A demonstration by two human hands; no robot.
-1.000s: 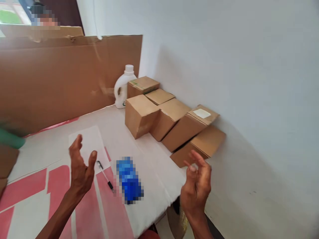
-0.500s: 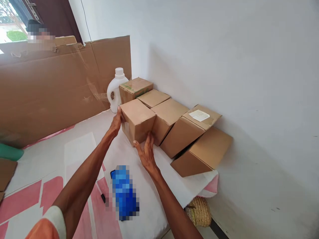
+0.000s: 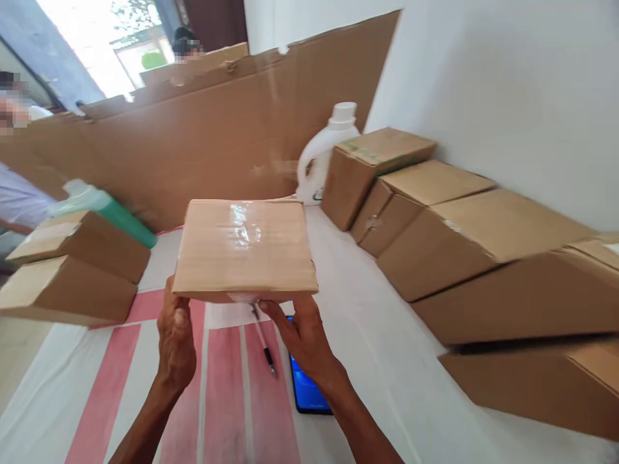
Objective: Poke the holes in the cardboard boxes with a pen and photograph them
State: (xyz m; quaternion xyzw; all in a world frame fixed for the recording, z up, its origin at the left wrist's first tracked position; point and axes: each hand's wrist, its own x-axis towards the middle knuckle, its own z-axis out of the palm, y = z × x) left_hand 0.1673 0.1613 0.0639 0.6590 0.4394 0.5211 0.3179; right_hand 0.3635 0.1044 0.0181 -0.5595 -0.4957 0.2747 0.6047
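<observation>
A taped cardboard box (image 3: 244,248) is held up above the table, its sealed top facing me. My left hand (image 3: 176,338) grips its lower left edge and my right hand (image 3: 302,335) grips its lower right edge from underneath. Below the box lie a pen (image 3: 265,345) and a blue-screened phone (image 3: 307,390) on the red-and-white striped table cover (image 3: 227,399).
A row of cardboard boxes (image 3: 464,238) leans along the white wall at the right, with a white jug (image 3: 322,158) behind them. Two more boxes (image 3: 72,270) and a green bottle (image 3: 118,216) sit at the left. A tall cardboard sheet (image 3: 203,135) screens the back; people stand beyond it.
Both hands reached the nearest box of the row, closed on it and lifted it toward me. The view has swung left and closer to the table.
</observation>
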